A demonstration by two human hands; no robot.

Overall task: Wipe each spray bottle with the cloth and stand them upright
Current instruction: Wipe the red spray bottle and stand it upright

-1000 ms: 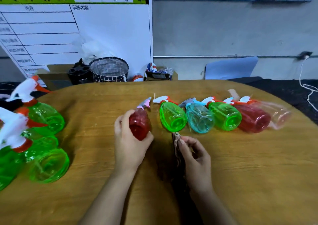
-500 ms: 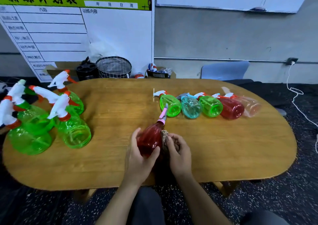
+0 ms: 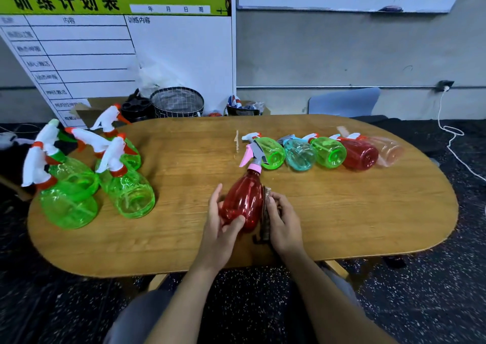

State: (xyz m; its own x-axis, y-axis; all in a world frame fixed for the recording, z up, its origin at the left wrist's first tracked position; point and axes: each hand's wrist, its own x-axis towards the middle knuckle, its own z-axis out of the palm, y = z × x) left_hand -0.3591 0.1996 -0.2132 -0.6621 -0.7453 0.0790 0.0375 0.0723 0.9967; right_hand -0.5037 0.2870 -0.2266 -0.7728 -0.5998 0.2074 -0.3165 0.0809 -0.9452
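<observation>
Now the left hand (image 3: 220, 234) holds the red spray bottle (image 3: 243, 201) above the near middle of the tabletop (image 3: 184, 238), its fingers curled round the lower body and the thumb across the base, with the pink nozzle pointing away. The right hand (image 3: 282, 218) presses a brown cloth (image 3: 266, 213) against the right side of the bottle, its fingers bent over the cloth. I judge the bottle to be empty, so it is light, and the thin smooth plastic may slip or dent under a hard squeeze. A hold at the wide body seems better than one at the trigger. Five more bottles (image 3: 326, 153) lie in a row behind it, and some green bottles (image 3: 126, 196) stand upright at the left.
</observation>
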